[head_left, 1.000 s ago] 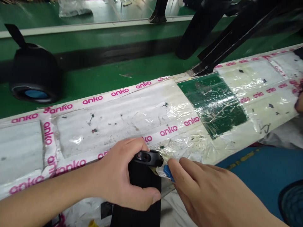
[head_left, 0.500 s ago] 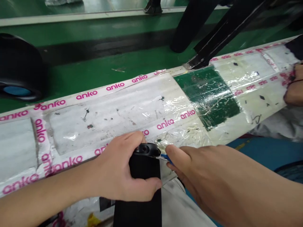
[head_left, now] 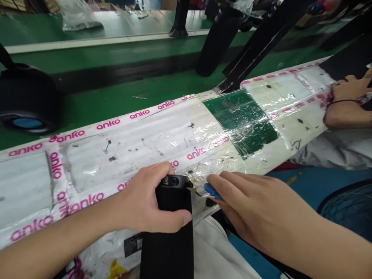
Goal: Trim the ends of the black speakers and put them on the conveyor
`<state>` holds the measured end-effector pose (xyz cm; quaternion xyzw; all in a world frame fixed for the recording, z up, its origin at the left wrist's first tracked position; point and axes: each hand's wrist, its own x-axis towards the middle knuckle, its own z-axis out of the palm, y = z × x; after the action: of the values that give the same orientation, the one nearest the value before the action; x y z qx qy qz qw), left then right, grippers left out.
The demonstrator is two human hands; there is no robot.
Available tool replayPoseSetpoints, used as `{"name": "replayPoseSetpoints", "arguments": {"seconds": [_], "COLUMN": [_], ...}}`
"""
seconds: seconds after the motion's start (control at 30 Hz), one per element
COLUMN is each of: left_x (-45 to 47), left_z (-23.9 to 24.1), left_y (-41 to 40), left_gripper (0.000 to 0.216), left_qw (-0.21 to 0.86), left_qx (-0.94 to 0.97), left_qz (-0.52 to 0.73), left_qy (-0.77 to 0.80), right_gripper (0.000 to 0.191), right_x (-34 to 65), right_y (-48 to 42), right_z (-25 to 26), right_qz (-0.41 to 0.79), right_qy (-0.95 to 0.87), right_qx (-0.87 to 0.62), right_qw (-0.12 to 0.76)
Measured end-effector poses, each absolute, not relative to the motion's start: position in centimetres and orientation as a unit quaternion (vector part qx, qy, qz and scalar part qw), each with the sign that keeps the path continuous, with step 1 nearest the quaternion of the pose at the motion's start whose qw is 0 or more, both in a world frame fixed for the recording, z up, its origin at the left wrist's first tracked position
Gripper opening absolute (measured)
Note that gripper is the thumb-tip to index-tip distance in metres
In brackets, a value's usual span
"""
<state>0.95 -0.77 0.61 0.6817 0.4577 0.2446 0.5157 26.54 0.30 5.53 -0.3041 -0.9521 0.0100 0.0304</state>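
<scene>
My left hand [head_left: 148, 201] is wrapped round a long black fabric-covered body [head_left: 171, 248], thumb across its near face. At its upper end sits a black plastic end piece [head_left: 176, 181] with small round recesses. My right hand [head_left: 247, 205] closes on a small blue-handled tool [head_left: 212, 190]. A thin, pale metal-looking tip points from the tool toward the right corner of the end piece, with a small gap between them. What kind of tool it is, I cannot tell for sure. The lower end of the black body runs out of view.
A taped white work ledge [head_left: 139, 151] with pink lettering runs across. Behind it, a green belt [head_left: 116, 91] carries a black round-ended speaker [head_left: 27, 100] and a black cylinder [head_left: 216, 42]. A black post [head_left: 247, 54] slants up. Another person's hand [head_left: 348, 93] rests at right.
My right hand and the blue-handled tool have drawn slightly away from the end piece, showing more of the handle. My left hand keeps its grip. The view has tilted up, and the other person's hand shows more.
</scene>
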Motion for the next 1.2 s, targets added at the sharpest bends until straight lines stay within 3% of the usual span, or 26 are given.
{"name": "replayPoseSetpoints", "arguments": {"seconds": [0.37,0.77,0.9,1.03,1.1,1.2], "left_x": [1.3,1.4,1.6,1.9,1.8,1.4], "left_z": [1.0,0.8,0.8,1.4,2.1,3.5], "left_y": [-0.5,-0.6,-0.6,-0.7,-1.0,-1.6], "left_gripper": [0.037,0.039,0.038,0.041,0.045,0.054], "left_qw": [0.531,0.525,0.503,0.484,0.466,0.46], "left_qx": [0.66,0.661,0.679,0.689,0.683,0.668], "left_qz": [0.242,0.251,0.255,0.197,0.155,0.099], "left_qy": [0.474,0.473,0.47,0.503,0.541,0.577], "right_gripper": [0.045,0.035,0.033,0.017,0.011,0.016], "right_x": [25.2,24.7,24.2,24.9,25.8,26.7], "right_y": [0.3,-0.8,-0.3,1.3,1.5,0.5], "right_z": [3.6,3.4,4.2,6.1,6.9,7.3], "right_qz": [0.015,0.07,0.089,0.134,0.165,0.234], "right_qy": [-0.96,-0.942,-0.932,-0.934,-0.933,-0.865], "right_qx": [-0.279,-0.328,-0.345,-0.305,-0.312,-0.433], "right_qw": [0.012,-0.008,-0.07,-0.132,-0.069,0.101]}}
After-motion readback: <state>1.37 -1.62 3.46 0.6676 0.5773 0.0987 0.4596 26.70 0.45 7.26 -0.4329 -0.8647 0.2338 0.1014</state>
